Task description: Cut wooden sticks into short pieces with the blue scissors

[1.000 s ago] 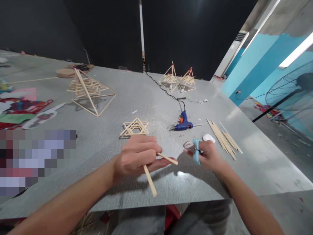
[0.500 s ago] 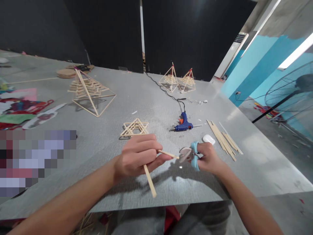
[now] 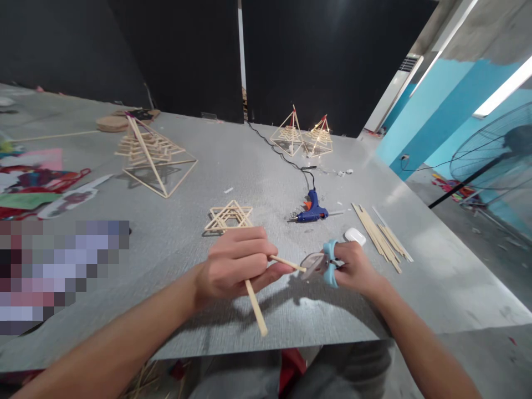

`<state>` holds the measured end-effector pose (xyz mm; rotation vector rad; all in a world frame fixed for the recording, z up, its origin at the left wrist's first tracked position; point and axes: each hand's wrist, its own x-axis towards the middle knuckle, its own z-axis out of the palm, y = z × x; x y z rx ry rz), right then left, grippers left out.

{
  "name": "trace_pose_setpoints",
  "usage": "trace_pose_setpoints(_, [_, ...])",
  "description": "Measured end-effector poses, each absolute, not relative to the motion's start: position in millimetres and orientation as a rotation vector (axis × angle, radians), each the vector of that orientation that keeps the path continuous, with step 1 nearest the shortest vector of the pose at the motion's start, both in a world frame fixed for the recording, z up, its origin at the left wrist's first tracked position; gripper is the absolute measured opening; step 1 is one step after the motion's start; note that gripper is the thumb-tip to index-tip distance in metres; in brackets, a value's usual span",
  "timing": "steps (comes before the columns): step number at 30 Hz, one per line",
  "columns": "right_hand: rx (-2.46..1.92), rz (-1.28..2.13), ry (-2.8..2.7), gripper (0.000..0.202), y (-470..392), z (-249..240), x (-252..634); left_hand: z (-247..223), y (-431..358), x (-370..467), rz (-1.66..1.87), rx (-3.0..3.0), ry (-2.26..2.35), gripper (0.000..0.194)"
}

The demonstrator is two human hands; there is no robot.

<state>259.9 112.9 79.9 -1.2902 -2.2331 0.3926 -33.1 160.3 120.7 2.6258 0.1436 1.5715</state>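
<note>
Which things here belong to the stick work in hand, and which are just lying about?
Seemingly for the job:
scissors, right hand
held sticks, left hand
loose sticks
glue gun
stick star

Seemingly lying about:
white object
green paper
pink paper

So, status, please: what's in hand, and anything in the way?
Left hand gripping two wooden sticks. Right hand holding blue-handled scissors, blades at one stick's tip. Blue hot glue gun lies beyond, not in the way.

Over the tabletop (image 3: 436, 277), I see a stick (image 3: 288, 262) left of the scissors (image 3: 316, 262). Behind them, a glue gun (image 3: 316, 213) lies between a star frame (image 3: 230, 228), left, and loose sticks (image 3: 375, 235), right; farther back, two pyramids (image 3: 293, 123).
</note>
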Motion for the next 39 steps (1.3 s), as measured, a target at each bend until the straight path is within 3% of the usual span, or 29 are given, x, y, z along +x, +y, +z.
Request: trace_pose_setpoints(39, [-1.382,0.448,-2.208,0.021,114,77,265,111,168,-28,1.585,2.552,0.021,0.039])
